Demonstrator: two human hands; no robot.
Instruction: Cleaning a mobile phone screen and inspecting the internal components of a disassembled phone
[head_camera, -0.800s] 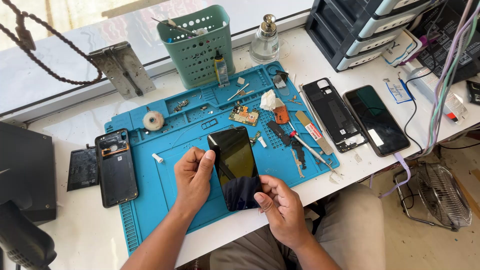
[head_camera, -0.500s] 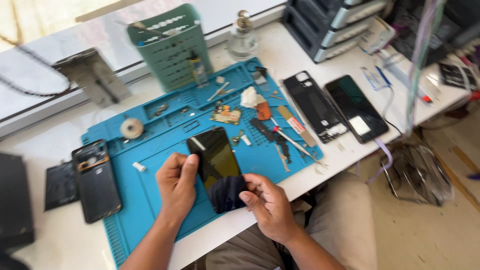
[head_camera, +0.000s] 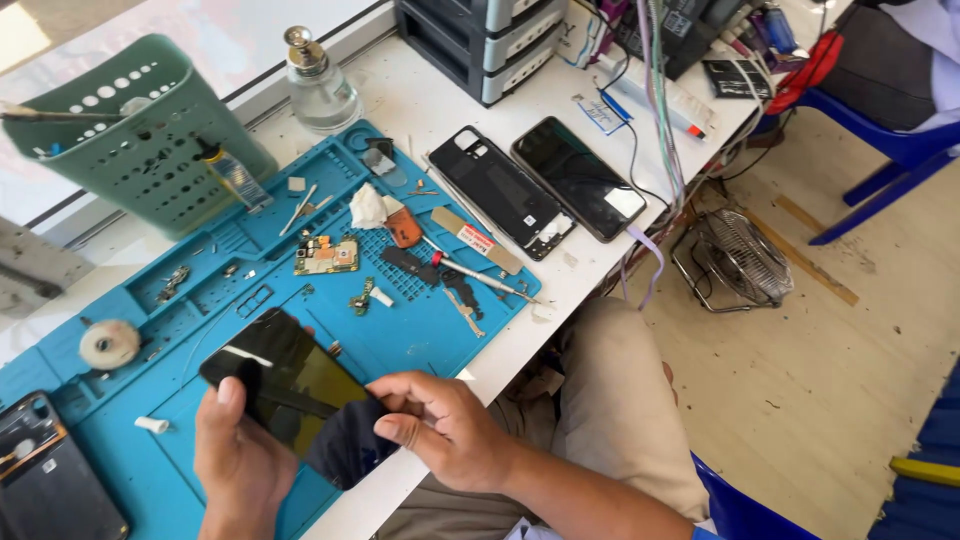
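A white worktable fills the upper left of the frame, carrying a blue silicone repair mat across the left half. At the lower left, over the mat's near edge, both hands clamp a black glossy phone screen: the left hand grips its lower end with the thumb on the glass, the right hand pinches its right edge. At upper centre lie a black phone back frame and a dark phone, side by side. A small green circuit board rests mid-mat.
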